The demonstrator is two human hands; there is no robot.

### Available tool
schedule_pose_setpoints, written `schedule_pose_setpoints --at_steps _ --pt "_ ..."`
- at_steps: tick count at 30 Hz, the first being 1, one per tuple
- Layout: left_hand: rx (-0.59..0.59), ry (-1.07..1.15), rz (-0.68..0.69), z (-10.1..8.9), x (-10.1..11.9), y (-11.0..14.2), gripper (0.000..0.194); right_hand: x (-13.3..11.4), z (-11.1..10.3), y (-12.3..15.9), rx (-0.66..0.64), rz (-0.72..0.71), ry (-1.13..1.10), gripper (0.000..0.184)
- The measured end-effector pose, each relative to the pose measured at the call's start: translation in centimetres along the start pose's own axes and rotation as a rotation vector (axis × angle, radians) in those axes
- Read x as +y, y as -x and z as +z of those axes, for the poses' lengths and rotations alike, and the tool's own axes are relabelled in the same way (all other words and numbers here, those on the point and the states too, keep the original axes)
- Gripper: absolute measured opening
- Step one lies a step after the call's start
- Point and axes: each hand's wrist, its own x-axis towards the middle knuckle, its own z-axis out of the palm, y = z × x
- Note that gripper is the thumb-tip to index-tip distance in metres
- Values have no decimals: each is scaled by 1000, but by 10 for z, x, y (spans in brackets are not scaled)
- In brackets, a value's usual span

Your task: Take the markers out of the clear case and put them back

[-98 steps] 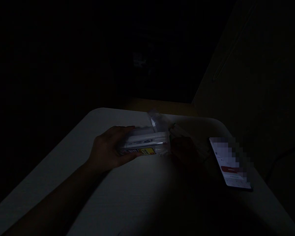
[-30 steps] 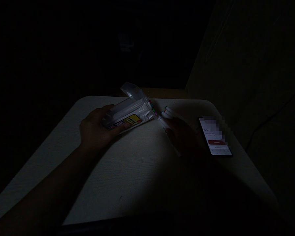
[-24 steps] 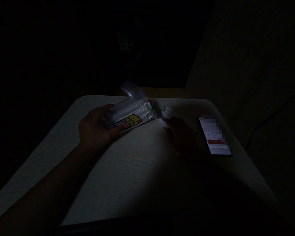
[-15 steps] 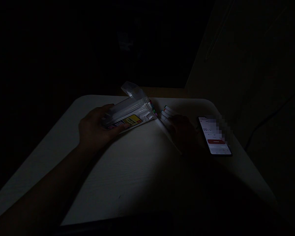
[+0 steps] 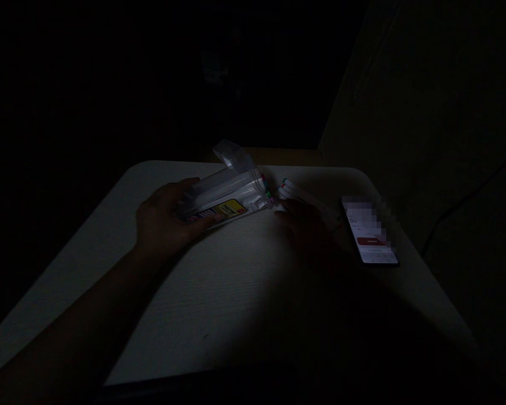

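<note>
My left hand (image 5: 162,219) is wrapped round a clear plastic marker case (image 5: 211,188) with a yellow and dark label, its thumb lying along the label side. The case lies tilted, mouth to the right, and its clear lid (image 5: 231,154) stands flipped up. Coloured marker ends (image 5: 269,191) in red, green and pink show at the mouth. My right hand (image 5: 301,225), deep in shadow, is at that mouth, fingers closed about the white end of a marker (image 5: 280,207). Beyond this hand a few white markers (image 5: 306,195) lie side by side on the table.
A lit phone (image 5: 369,233) lies on the right of the pale table (image 5: 185,315). A dark edge (image 5: 185,382) crosses the near side of the table. A cable (image 5: 455,208) hangs beyond the right edge. The surroundings are very dark.
My right hand has moved left to the case's mouth. The white marker, earlier slanting outside below the mouth, now shows only a short end. My left hand keeps its hold on the case.
</note>
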Motion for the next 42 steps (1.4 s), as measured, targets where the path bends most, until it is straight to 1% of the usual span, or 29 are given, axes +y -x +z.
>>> schedule_pose_setpoints --at_steps 2,5,9,11,13,15,17,20,22,25,30,33,37,39,42 --pt "-7 10 18 -1 1 1 69 2 -3 -1 0 19 4 41" --pt "-21 37 62 -3 2 1 70 2 -9 -2 -4 101 10 41" --pt "-53 60 143 -5 1 0 70 2 -14 -3 34 203 24 33" --pt "-57 67 177 -6 1 0 70 1 -15 -3 98 241 7 34" --pt "-53 67 204 -7 0 -1 70 -2 -16 -3 220 243 -40 39" --pt "-45 70 223 -6 -1 -1 68 -6 -18 -2 363 170 -103 42" --pt "-29 83 248 -5 -3 -1 68 -11 -21 -1 454 33 -171 42" --pt "-22 106 313 -4 -5 -2 69 -16 -20 -1 484 -171 -259 42" --pt "-22 103 345 -4 -6 -3 70 -17 -18 -1 465 -241 -287 43" --pt "-12 98 360 -4 -6 -3 70 -17 -16 -1 461 -273 -286 42" --pt "-17 102 371 -4 -5 -3 70 -19 -21 0 457 -258 -252 38" --pt "-18 99 359 -4 -6 -3 70 -21 -21 1 425 -245 -242 39" --pt "-37 74 365 -4 -8 -4 71 -19 -17 0 356 -275 -225 40" --pt "-45 64 371 -4 -8 -4 72 -18 -15 0 374 -287 -232 37" --pt "-39 73 344 -4 -8 -4 71 -18 -15 -1 450 -282 -259 30"
